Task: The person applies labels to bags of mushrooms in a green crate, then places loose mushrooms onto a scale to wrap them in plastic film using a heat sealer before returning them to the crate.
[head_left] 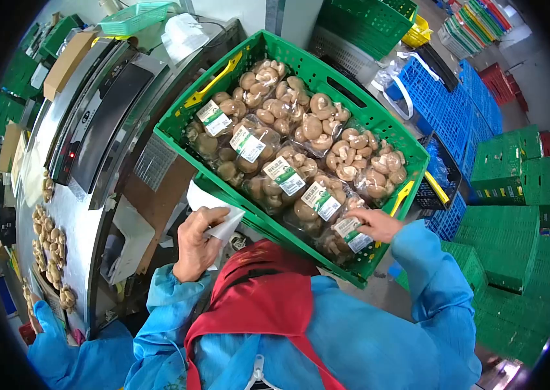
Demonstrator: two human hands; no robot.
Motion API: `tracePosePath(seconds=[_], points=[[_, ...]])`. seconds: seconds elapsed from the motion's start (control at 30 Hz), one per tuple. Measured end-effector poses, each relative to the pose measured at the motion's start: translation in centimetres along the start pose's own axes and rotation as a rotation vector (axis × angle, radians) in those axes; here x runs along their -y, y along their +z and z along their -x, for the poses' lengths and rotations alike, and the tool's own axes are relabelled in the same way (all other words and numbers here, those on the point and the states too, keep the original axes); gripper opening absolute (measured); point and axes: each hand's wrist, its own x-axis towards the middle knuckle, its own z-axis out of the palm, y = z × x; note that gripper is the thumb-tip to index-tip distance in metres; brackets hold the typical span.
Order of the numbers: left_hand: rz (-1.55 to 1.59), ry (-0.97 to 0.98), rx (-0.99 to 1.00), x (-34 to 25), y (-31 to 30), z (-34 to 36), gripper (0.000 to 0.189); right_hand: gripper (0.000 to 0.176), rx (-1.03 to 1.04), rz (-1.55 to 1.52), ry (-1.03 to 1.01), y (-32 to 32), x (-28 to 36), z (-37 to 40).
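Note:
A green plastic crate (375,107) holds rows of clear-wrapped packs of brown mushrooms (314,123). My left hand (198,240), to the left of the crate's near corner, is closed on a folded white paper sheet (226,224). My right hand (380,225) reaches over the crate's right end, its fingers stretched onto the printed label (353,235) of the nearest pack. Its thumb and forefinger are apart at the label's upper edge. The other packs in that front row bear similar green-and-white labels (284,175); those behind show bare film.
Another green crate (223,195) sits beneath this one. On the left, a metal worktable (80,224) carries loose mushrooms (51,244) beside a black machine (102,117). A co-worker's blue sleeve (86,354) shows at lower left. Stacked green crates (499,240) and blue crates (440,104) stand right.

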Motion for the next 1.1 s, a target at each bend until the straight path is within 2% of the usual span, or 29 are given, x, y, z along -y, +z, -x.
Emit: tracePosePath(seconds=[0.03,0.1,0.17,0.2,0.23,0.27,0.33,0.4,0.43,0.47,0.53,0.57,0.6,0.67,0.7,0.77,0.8,0.9,0.93,1.0,1.03,1.1], points=[[0.0,0.0,0.002,-0.2,-0.2,-0.2,0.027,0.045,0.011,0.113,0.031,0.8,-0.7,-0.2],[-0.136,0.247,0.044,-0.4,-1.1,-1.0,0.029,0.047,0.019,0.23,0.054,1.8,-0.1,-0.3],[-0.225,0.3,0.004,-2.2,-1.3,-2.3,0.027,0.053,-0.155,0.427,0.297,2.0,2.8,-0.2],[-0.313,0.35,-0.033,-2.8,-1.4,-2.9,0.025,0.053,-0.155,0.431,0.283,1.5,4.0,-0.4],[-0.22,0.309,-0.036,-2.5,-1.2,-2.9,0.021,0.057,-0.318,0.466,0.218,0.8,5.3,-0.6],[-0.024,-0.016,-0.052,-2.9,-0.6,-2.2,0.018,0.061,-0.478,0.495,0.146,0.3,6.7,-1.1],[0.262,-0.141,-0.077,-4.2,0.3,-2.8,0.023,0.062,-0.353,-0.211,-0.207,0.0,10.4,-3.4],[0.312,-0.124,-0.015,-3.2,0.8,-2.8,0.022,0.062,-0.26,-0.276,-0.487,-0.2,15.5,-5.4],[0.329,-0.183,-0.031,-2.8,1.4,-2.7,0.021,0.064,-0.256,-0.228,-0.562,0.0,16.9,-6.4],[0.333,-0.188,-0.048,-2.7,1.6,-2.8,0.014,0.053,-0.263,-0.434,-0.603,0.9,17.2,-7.8],[0.352,-0.159,-0.045,-2.2,1.6,-2.8,0.01,0.039,-0.196,-0.547,-0.454,1.0,17.5,-8.2],[0.369,-0.169,-0.062,-2.0,1.8,-2.8,0.017,0.039,-0.194,-0.543,-0.458,1.1,17.6,-8.2],[0.371,-0.168,-0.063,-1.6,2.0,-2.7,0.017,0.032,-0.183,-0.641,-0.422,1.4,17.5,-8.0],[0.479,-0.264,-0.082,-0.7,2.7,-2.4,0.019,0.025,-0.173,-0.74,-0.38,2.2,17.0,-7.9],[0.48,-0.265,-0.081,-0.8,2.8,-2.6,0.019,0.024,-0.285,-0.674,-0.389,2.8,16.6,-8.0],[0.34,-0.064,-0.126,-1.1,3.1,-3.3,0.02,0.016,-0.538,-0.475,-0.487,3.0,16.4,-8.1],[0.349,-0.059,-0.115,-1.4,3.2,-3.4,0.02,0.016,-0.551,-0.473,-0.479,3.0,16.4,-8.2],[0.368,-0.281,-0.024,-2.3,3.6,-2.7,0.02,0.009,-0.716,-0.394,-0.588,2.9,15.7,-7.7],[0.316,-0.281,0.013,-2.3,3.7,-2.4,0.019,0.01,-0.756,-0.337,-0.639,2.5,15.5,-7.3],[0.417,-0.179,-0.051,-1.7,4.3,-2.6,0.021,0.011,-0.805,-0.449,-0.618,1.3,14.9,-6.0],[0.597,-0.332,-0.038,-1.5,4.2,-2.9,0.028,0.011,-0.796,-0.518,-0.535,0.4,14.2,-5.1],[0.386,-0.419,0.001,-2.0,3.5,-2.9,0.032,0.012,-0.844,-0.633,-0.326,-2.4,12.2,-2.5]])
